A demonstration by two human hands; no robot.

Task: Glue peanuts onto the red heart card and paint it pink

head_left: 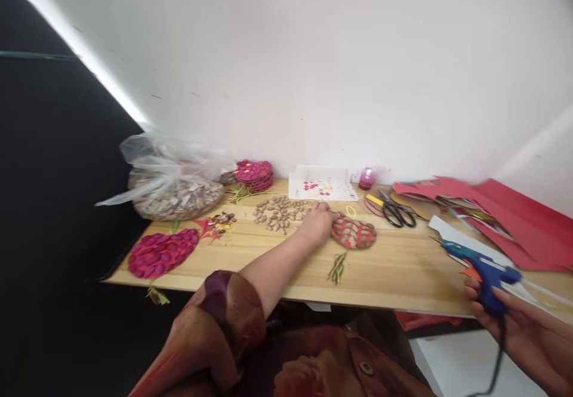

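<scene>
My left hand reaches across the wooden table and rests between a loose pile of pistachio shells and a red round piece partly covered with shells. Its fingers curl down at that piece's left edge; what they pinch, if anything, is hidden. My right hand holds a blue glue gun by the grip at the table's front right edge, nozzle pointing left.
A plastic bag of shells sits at back left, a pink shell heart in front of it. Stacked pink shell pieces, a sticker sheet, black scissors, red paper sheets and green sprigs lie around.
</scene>
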